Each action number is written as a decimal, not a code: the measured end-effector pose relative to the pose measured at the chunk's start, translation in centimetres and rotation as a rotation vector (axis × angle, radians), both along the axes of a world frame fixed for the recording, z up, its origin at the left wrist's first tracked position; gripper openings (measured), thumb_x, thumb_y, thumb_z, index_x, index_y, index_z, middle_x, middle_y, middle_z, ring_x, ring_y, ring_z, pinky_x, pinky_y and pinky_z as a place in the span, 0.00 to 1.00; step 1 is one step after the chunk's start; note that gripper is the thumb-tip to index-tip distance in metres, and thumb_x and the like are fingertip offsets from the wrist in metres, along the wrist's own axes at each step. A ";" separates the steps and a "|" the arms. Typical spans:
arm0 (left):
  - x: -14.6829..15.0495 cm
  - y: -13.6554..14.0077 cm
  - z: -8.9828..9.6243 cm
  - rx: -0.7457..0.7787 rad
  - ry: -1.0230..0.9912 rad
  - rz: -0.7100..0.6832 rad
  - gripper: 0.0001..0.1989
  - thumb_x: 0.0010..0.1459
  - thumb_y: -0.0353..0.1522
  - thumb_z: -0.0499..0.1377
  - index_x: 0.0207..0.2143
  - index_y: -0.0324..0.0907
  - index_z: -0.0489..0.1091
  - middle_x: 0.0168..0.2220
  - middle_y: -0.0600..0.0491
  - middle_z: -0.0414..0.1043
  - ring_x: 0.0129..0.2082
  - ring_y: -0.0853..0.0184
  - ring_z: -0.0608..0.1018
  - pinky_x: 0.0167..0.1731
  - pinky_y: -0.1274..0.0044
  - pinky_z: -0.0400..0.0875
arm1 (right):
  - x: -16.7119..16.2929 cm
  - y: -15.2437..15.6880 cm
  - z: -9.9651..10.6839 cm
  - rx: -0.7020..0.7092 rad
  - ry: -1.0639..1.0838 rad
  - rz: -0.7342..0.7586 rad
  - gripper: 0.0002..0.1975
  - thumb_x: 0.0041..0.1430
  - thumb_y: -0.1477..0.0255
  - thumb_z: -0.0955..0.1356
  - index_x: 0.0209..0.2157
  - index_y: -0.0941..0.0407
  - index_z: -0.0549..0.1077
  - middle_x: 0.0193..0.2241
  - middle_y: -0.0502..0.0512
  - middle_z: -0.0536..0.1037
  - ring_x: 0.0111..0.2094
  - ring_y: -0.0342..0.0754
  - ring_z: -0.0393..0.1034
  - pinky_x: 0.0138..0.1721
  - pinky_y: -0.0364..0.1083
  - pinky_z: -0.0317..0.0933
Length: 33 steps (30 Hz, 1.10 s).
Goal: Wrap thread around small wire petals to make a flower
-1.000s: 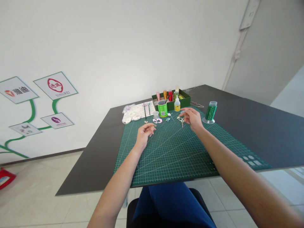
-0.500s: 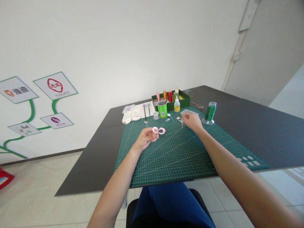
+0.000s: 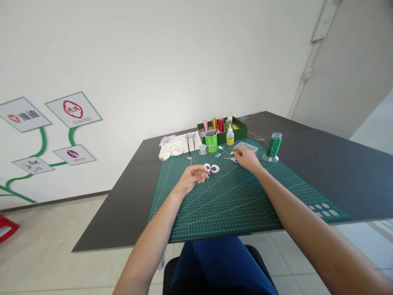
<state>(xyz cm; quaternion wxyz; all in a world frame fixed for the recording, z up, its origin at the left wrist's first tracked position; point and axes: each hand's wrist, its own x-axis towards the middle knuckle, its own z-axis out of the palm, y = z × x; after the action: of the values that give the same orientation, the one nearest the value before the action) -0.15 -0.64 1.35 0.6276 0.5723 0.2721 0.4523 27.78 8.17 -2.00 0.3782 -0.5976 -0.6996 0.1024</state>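
My left hand [image 3: 194, 178] pinches a pink two-looped petal piece [image 3: 214, 168] above the cutting mat, its two rings side by side like a bow. What lies inside the fingers is hidden. To the right, my right hand [image 3: 245, 158] is low over the mat with its fingers bent and a little apart. Small scissors [image 3: 231, 159] lie just below those fingertips, blades toward the left, handles partly beside the hand. A tiny white leaf-like piece [image 3: 232, 153] shows at the fingertips; whether they touch it I cannot tell.
The green cutting mat [image 3: 215, 205] covers the dark table [image 3: 129, 205]. Behind stand a green can [image 3: 211, 143], a glue bottle [image 3: 230, 137] and a box [image 3: 242, 132] of thread spools. A green thread spool [image 3: 273, 147] stands right; a white cloth [image 3: 178, 145] lies left.
The scissors went from tip-down at my right fingers to lying flat, blades leftward. My right hand has loosened from them. My left hand and the pink piece have moved slightly right.
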 end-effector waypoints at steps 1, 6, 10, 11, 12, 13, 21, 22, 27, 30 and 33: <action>0.1 0.1 0.0 -0.002 0.017 0.014 0.20 0.41 0.41 0.75 0.32 0.37 0.78 0.24 0.51 0.76 0.17 0.77 0.66 0.18 0.81 0.54 | -0.2 -0.1 0.1 0.009 0.026 0.018 0.16 0.61 0.74 0.65 0.48 0.60 0.78 0.42 0.63 0.83 0.46 0.57 0.77 0.53 0.53 0.66; 0.3 0.5 -0.4 0.000 0.071 0.124 0.19 0.42 0.40 0.74 0.34 0.37 0.79 0.26 0.49 0.77 0.18 0.76 0.67 0.18 0.81 0.53 | -2.0 -1.3 0.8 0.079 0.186 0.183 0.21 0.60 0.71 0.67 0.56 0.57 0.74 0.54 0.63 0.78 0.57 0.59 0.71 0.61 0.58 0.60; 0.3 0.8 -0.9 0.031 0.118 0.228 0.19 0.43 0.40 0.73 0.35 0.37 0.79 0.27 0.49 0.78 0.19 0.75 0.68 0.18 0.82 0.54 | -4.2 -2.7 1.4 -0.004 0.416 0.440 0.22 0.61 0.70 0.67 0.57 0.56 0.73 0.55 0.62 0.77 0.59 0.57 0.70 0.60 0.58 0.61; 0.4 0.9 -0.9 0.042 0.129 0.257 0.19 0.44 0.40 0.73 0.36 0.37 0.79 0.27 0.49 0.78 0.19 0.75 0.69 0.18 0.82 0.54 | -4.7 -3.1 1.5 -0.045 0.478 0.518 0.22 0.61 0.70 0.67 0.57 0.55 0.73 0.56 0.62 0.77 0.59 0.57 0.69 0.60 0.58 0.61; 0.3 0.9 -1.0 0.051 0.136 0.286 0.19 0.44 0.40 0.72 0.36 0.37 0.79 0.27 0.49 0.78 0.19 0.75 0.69 0.18 0.82 0.54 | -5.2 -3.4 1.5 -0.097 0.525 0.590 0.23 0.61 0.69 0.68 0.58 0.55 0.72 0.56 0.62 0.77 0.60 0.57 0.69 0.60 0.59 0.61; 0.3 1.0 -1.0 0.057 0.139 0.311 0.19 0.45 0.40 0.72 0.36 0.37 0.79 0.27 0.49 0.78 0.20 0.74 0.69 0.18 0.82 0.55 | -5.6 -3.7 1.5 -0.153 0.558 0.648 0.25 0.60 0.69 0.68 0.59 0.54 0.71 0.57 0.62 0.76 0.60 0.57 0.68 0.60 0.59 0.61; 0.3 1.1 -1.2 0.086 0.141 0.417 0.19 0.46 0.40 0.71 0.37 0.37 0.79 0.29 0.49 0.79 0.21 0.72 0.71 0.19 0.81 0.59 | -7.7 -5.3 0.8 -0.505 0.772 0.934 0.38 0.56 0.62 0.75 0.65 0.54 0.61 0.56 0.65 0.76 0.57 0.56 0.71 0.59 0.58 0.62; 0.3 1.0 -1.2 0.100 0.149 0.416 0.18 0.46 0.40 0.71 0.36 0.37 0.79 0.29 0.49 0.79 0.21 0.72 0.71 0.20 0.80 0.60 | -7.9 -5.5 0.8 -0.534 0.786 0.952 0.38 0.56 0.61 0.75 0.65 0.55 0.61 0.53 0.65 0.78 0.54 0.55 0.74 0.57 0.57 0.65; 0.5 1.0 -1.4 0.138 0.221 0.399 0.18 0.47 0.41 0.70 0.37 0.37 0.79 0.26 0.52 0.76 0.21 0.73 0.70 0.19 0.82 0.59 | -8.3 -6.0 1.0 -0.593 0.694 0.945 0.34 0.60 0.54 0.70 0.58 0.65 0.68 0.23 0.55 0.81 0.23 0.46 0.75 0.29 0.44 0.69; 0.5 1.1 -1.6 0.137 0.244 0.408 0.19 0.47 0.42 0.70 0.37 0.37 0.78 0.26 0.52 0.76 0.20 0.73 0.70 0.18 0.82 0.59 | -8.4 -5.9 0.8 -0.526 0.625 0.878 0.32 0.60 0.53 0.69 0.54 0.66 0.72 0.12 0.45 0.71 0.14 0.42 0.64 0.18 0.40 0.58; 0.4 1.1 -1.7 0.128 0.251 0.423 0.19 0.48 0.42 0.70 0.37 0.37 0.79 0.26 0.52 0.76 0.20 0.73 0.70 0.17 0.82 0.59 | -8.3 -5.8 0.7 -0.486 0.618 0.840 0.31 0.60 0.55 0.69 0.54 0.67 0.73 0.09 0.40 0.63 0.12 0.40 0.57 0.18 0.40 0.55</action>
<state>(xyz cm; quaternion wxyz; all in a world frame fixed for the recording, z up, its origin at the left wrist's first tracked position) 0.26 0.47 -0.34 0.4425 0.5929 0.4326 0.5153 19.50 2.36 -1.30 0.3438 -0.2806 -0.6902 0.5716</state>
